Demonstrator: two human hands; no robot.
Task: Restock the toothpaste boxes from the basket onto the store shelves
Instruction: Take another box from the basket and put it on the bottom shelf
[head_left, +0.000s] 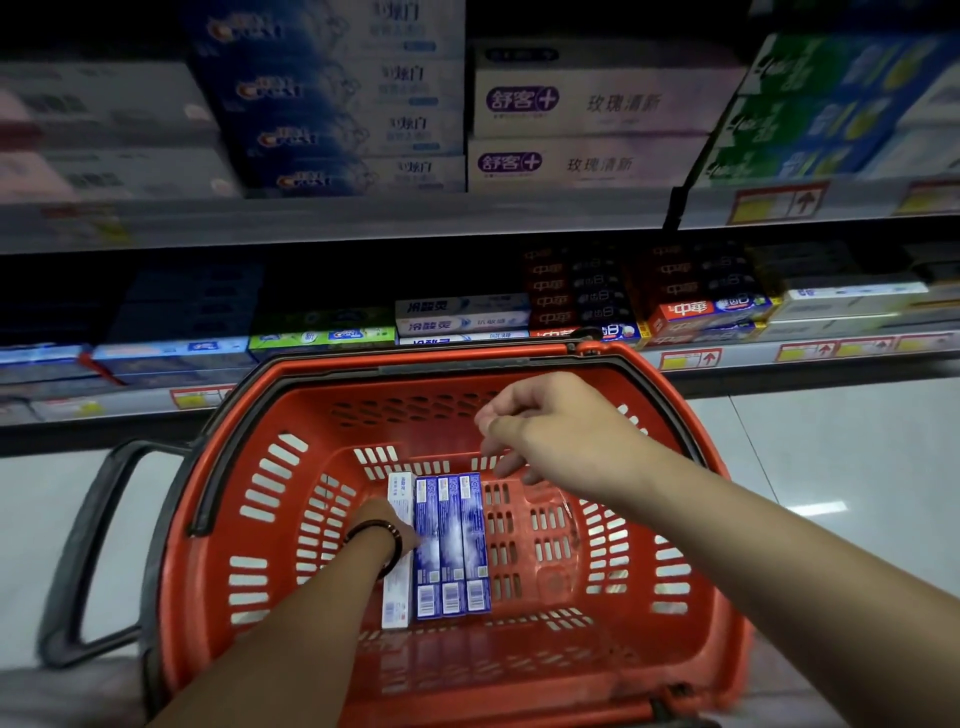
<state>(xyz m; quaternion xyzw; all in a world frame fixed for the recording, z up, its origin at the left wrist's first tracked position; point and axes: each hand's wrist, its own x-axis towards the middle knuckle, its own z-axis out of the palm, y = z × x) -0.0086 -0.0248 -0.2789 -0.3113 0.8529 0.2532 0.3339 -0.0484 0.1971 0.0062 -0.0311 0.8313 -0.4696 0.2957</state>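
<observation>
A red plastic basket stands on the floor in front of the shelves. On its bottom lie a white toothpaste box and three blue toothpaste boxes, side by side. My left hand, with a dark bracelet on the wrist, reaches down into the basket and closes on the middle of the white box, its thumb at the edge of the nearest blue box; the fingers are hidden. My right hand hovers above the far half of the basket, fingers loosely curled and holding nothing.
The basket's black handle lies folded out to the left. The low shelf just behind the basket holds rows of toothpaste boxes; the upper shelf carries stacked blue, white and green boxes. Grey tiled floor lies to the right.
</observation>
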